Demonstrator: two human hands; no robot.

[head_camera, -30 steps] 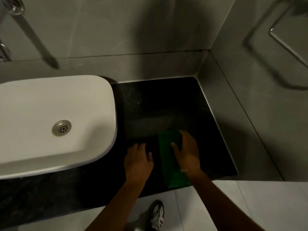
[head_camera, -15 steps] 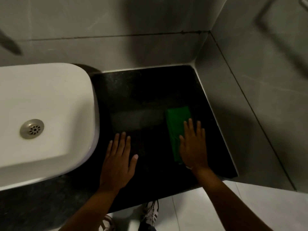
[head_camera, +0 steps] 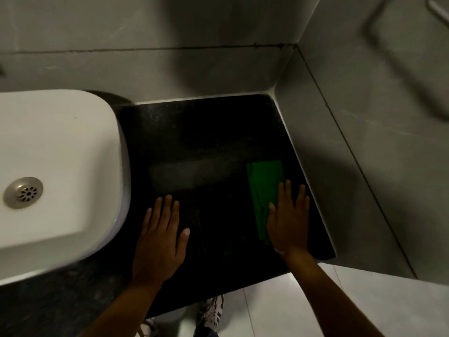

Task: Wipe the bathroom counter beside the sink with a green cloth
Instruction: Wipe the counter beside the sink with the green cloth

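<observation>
A folded green cloth lies flat on the black counter, near its right edge. My right hand presses flat on the cloth's right and near part, fingers spread and pointing away from me. My left hand rests flat on the bare counter beside the white sink, fingers apart and holding nothing. A paler smeared band runs across the counter between the sink and the cloth.
Grey tiled walls close the counter at the back and the right. The sink has a metal drain. Below the counter's front edge are a pale floor and my shoes. A metal rail hangs top right.
My right hand has slid the cloth rightward, toward the right wall. My left hand has opened flat on the counter. The view has shifted so the sink sits further left.
</observation>
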